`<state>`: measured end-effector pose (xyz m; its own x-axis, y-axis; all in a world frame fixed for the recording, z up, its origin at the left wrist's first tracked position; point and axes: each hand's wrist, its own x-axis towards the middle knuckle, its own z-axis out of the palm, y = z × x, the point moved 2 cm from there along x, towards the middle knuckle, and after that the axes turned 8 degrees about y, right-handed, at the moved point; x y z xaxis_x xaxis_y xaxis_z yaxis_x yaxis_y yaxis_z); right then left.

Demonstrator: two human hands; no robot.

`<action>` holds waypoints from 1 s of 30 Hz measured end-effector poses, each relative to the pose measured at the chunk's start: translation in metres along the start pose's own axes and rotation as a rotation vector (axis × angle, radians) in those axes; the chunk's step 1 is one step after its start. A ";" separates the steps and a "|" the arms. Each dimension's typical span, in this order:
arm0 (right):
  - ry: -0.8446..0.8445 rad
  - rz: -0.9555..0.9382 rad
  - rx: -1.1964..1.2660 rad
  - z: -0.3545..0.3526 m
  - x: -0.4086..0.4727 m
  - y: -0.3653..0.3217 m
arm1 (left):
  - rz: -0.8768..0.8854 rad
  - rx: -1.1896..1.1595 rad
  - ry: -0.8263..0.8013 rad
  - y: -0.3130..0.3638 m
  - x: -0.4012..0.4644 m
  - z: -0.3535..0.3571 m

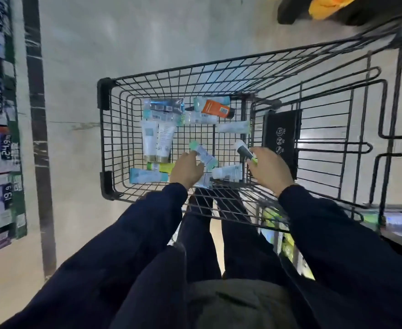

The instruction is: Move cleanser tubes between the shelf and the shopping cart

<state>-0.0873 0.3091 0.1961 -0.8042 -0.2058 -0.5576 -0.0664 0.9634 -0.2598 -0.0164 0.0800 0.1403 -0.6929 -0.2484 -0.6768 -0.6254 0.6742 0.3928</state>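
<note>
Head view. Wire shopping cart (pixel 105 96) fills centre frame; its basket holds a loose scatter of cleanser tubes (pixel 157 141), flat on the mesh, and one orange box (pixel 213 108).

Left hand (pixel 187 168) pinches a white tube with green ends (pixel 203 155). Right hand (pixel 270 169) grips a dark, white-capped tube (pixel 242 149).

Judgement: tubes light, soft-walled, smooth; hold mid-body, not the cap.

Shelf (pixel 5 115) at left edge, blurred.

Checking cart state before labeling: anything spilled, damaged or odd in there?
Nothing spilled or visibly damaged. The tubes lie jumbled at all angles on the cart floor. The left hand touches a white-and-green tube; the right hand grips a dark tube.
</note>
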 end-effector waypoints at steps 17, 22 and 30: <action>-0.189 -0.024 -0.345 0.125 0.137 0.054 | -0.488 -0.395 0.159 -0.032 0.150 0.103; -0.236 -0.040 -0.399 0.132 0.149 0.052 | -0.478 -0.374 0.220 -0.039 0.157 0.107; -0.161 0.042 -0.263 0.132 0.159 0.056 | -0.557 -0.569 0.134 -0.046 0.156 0.099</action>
<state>-0.1414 0.3075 -0.0114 -0.7071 -0.1691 -0.6866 -0.2022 0.9788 -0.0328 -0.0602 0.0790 -0.0450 -0.2398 -0.5491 -0.8006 -0.9535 -0.0218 0.3006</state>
